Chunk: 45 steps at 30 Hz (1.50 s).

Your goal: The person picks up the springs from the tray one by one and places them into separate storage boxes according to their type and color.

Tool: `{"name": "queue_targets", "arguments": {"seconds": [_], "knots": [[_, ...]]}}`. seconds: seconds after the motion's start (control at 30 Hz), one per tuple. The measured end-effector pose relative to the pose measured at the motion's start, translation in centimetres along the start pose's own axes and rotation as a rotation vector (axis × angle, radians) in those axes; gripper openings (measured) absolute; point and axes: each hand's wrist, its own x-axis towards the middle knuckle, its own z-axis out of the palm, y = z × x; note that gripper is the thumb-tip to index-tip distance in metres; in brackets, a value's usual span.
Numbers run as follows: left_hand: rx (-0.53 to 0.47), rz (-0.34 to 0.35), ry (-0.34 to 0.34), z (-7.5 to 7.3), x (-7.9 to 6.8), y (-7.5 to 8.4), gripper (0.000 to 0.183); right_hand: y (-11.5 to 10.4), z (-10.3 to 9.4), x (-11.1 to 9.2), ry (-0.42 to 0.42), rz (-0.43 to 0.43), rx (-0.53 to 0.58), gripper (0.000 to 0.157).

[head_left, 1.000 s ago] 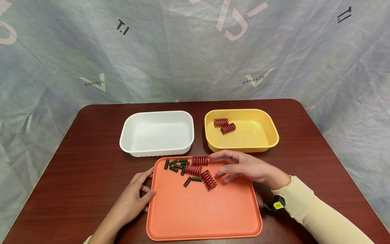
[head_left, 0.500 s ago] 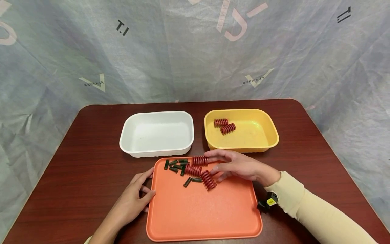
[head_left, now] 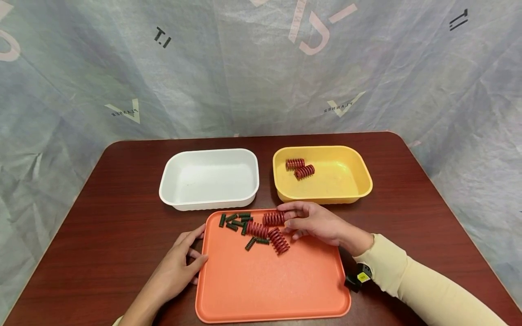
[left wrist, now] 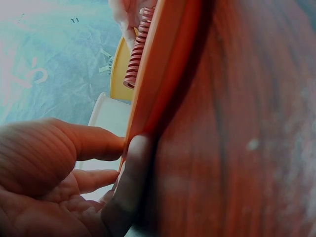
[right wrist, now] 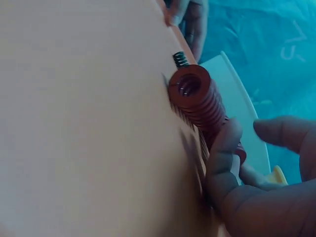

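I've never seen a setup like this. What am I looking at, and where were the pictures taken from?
There is no robot here, only a person's two bare hands. The wide picture comes from a camera on the head, the two close-ups from cameras on the wrists. On the table stand a white tub, a yellow tub holding two red springs, and an orange tray with three more red springs and several small dark green springs. The left hand grips the orange tray's edge. The fingers of the right hand touch one of the tray's red springs; whether they pinch it, I can't tell.
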Motion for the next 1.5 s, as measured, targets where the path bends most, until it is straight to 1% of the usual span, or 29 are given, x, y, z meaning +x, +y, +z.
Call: {"name": "queue_targets", "arguments": {"seconds": [0.17, 0.27, 0.4, 0.53, 0.63, 0.73, 0.93, 1.1, 1.27, 1.5], "knots": [[-0.003, 0.002, -0.002, 0.0, 0.0, 0.0, 0.071, 0.5, 0.6, 0.2, 0.103, -0.039, -0.067, 0.049], [-0.011, 0.003, -0.005, 0.0, 0.0, -0.1, 0.072, 0.6, 0.7, 0.2, 0.149, -0.063, -0.093, 0.045], [-0.014, 0.004, -0.004, 0.0, 0.0, -0.1, 0.072, 0.7, 0.7, 0.1, 0.181, -0.075, -0.098, 0.041], [-0.013, 0.005, -0.005, 0.0, 0.0, -0.1, 0.072, 0.7, 0.5, -0.1, 0.184, -0.086, -0.104, 0.038], [-0.013, 0.005, -0.005, 0.0, 0.0, -0.1, 0.072, 0.5, 0.4, -0.4, 0.176, -0.086, -0.12, 0.036], [-0.01, 0.007, -0.003, 0.0, 0.0, -0.1, 0.071, 0.4, 0.3, -0.6, 0.159, -0.08, -0.102, 0.036], [-0.011, 0.007, -0.003, 0.0, 0.0, -0.1, 0.071, 0.2, -0.3, -1.1, 0.07, -0.069, 0.027, 0.038], [-0.021, 0.007, -0.005, 0.0, -0.1, -0.1, 0.072, -0.2, -0.5, -1.6, -0.011, -0.066, 0.082, 0.038], [-0.018, 0.009, -0.006, 0.0, -0.1, -0.1, 0.072, -1.1, -0.7, -2.1, -0.04, -0.065, 0.124, 0.033], [-0.017, 0.008, -0.009, -0.1, -0.1, -0.1, 0.073, -2.9, -1.5, -2.8, -0.079, -0.099, 0.167, 0.026]]}}
